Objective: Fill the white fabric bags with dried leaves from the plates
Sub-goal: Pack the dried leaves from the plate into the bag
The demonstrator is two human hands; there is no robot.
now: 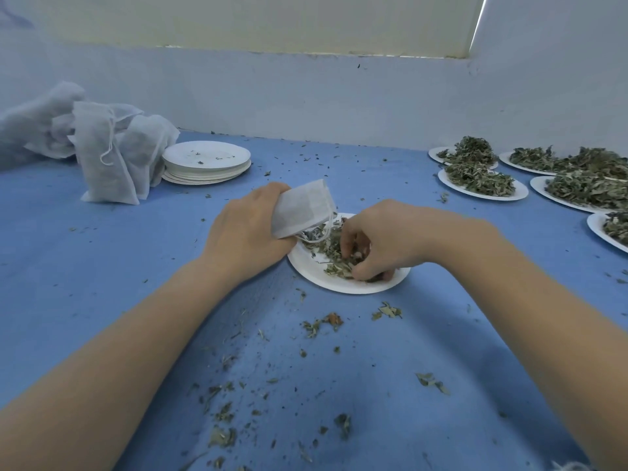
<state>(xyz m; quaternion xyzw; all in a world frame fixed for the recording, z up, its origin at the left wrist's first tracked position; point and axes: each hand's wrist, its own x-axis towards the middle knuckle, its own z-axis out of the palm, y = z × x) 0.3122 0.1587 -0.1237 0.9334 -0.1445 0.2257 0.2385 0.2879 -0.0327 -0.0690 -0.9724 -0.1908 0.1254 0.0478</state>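
Blue cloth table [102, 249], crumb-strewn. Approx midway by my read: filled gauzy bags [112, 158] far L beside stack of emptied paper plates [207, 161]; heaped plates [482, 181] wait far R. Working plate [339, 282] ctr, brittle dried leaves [331, 248] low. L hand [248, 229] grips white bag [302, 212], mouth over plate. R hand [384, 239] curled, pinching leaves.

Two bare forearms in view, no sleeves visible up to the frame edge. Left hand [244, 229] and right hand [384, 239] both ungloved. No rings, watch or bands seen on fingers or wrists. Short, unpainted nails on right fingers [346, 244].
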